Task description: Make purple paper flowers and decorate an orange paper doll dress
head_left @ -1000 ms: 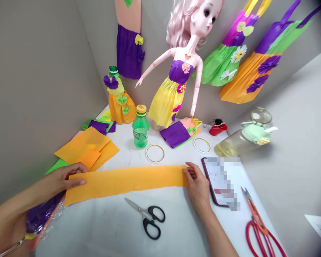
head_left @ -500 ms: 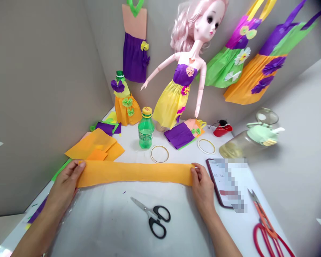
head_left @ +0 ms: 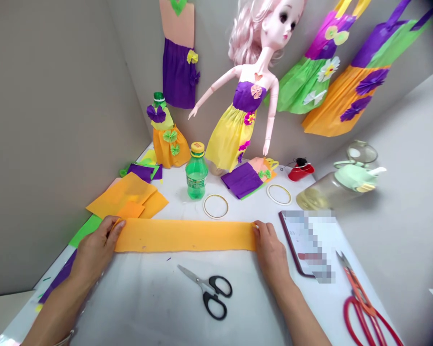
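Observation:
Stretched flat between both hands is a long orange strip [head_left: 187, 236], either crepe paper or thin fabric. My left hand [head_left: 99, 247] pinches its left end between thumb and fingers. At the right end, my right hand [head_left: 272, 250] grips it the same way. Just below the strip lie black-handled scissors [head_left: 205, 288], blades pointing up and left. Folded orange sheets [head_left: 128, 194] are beyond my left hand. A thin gold-and-white ring [head_left: 215, 206] rests behind the strip's middle.
Behind stand a green bottle [head_left: 197, 175], a doll [head_left: 250, 96] in a purple and yellow dress, and a dressed bottle [head_left: 169, 139]. On the right are a phone [head_left: 306, 245], red-handled scissors [head_left: 364, 302] and a tilted water jug [head_left: 332, 187]. Paper dresses [head_left: 346, 101] hang on the wall.
The strip has gone from slightly bowed to straighter and flatter. My left hand has shifted a little to the right and my right hand slightly to the left, both still holding the ends.

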`<state>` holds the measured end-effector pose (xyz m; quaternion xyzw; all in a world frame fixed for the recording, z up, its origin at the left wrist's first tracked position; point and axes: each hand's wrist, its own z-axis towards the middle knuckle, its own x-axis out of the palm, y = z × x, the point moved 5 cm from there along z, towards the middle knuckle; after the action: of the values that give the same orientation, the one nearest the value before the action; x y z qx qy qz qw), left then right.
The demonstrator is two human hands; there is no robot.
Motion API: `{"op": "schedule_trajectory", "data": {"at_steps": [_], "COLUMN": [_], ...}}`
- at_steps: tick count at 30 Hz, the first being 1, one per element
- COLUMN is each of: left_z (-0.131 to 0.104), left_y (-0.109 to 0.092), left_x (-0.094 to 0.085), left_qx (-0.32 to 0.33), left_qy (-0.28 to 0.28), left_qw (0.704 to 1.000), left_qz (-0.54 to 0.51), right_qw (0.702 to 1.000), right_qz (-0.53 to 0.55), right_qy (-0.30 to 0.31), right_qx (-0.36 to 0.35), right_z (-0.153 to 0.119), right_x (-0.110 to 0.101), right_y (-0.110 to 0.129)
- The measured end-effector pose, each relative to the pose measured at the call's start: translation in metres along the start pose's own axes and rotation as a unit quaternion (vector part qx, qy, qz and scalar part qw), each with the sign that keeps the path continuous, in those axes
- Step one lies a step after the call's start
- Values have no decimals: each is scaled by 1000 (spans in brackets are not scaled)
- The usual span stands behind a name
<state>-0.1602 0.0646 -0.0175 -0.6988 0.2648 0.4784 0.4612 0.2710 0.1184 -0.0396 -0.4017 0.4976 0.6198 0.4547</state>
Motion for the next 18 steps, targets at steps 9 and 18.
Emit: {"op": "schedule_trajectory", "data": {"at_steps": [9, 18], "left_z": [0, -17], "left_y": [5, -42], "left_x": [8, -10], "left_qx": [22, 194], "left_qy": [12, -149], "left_qw": [993, 966], "left_qz": [118, 84], "right_qw": [990, 977], "right_qz": [-131, -106], "right_qy": [22, -142], "right_qx": [-43, -115], "right_z": [-3, -5], "right_x": [-3, -23], "right_y": [9, 25]}}
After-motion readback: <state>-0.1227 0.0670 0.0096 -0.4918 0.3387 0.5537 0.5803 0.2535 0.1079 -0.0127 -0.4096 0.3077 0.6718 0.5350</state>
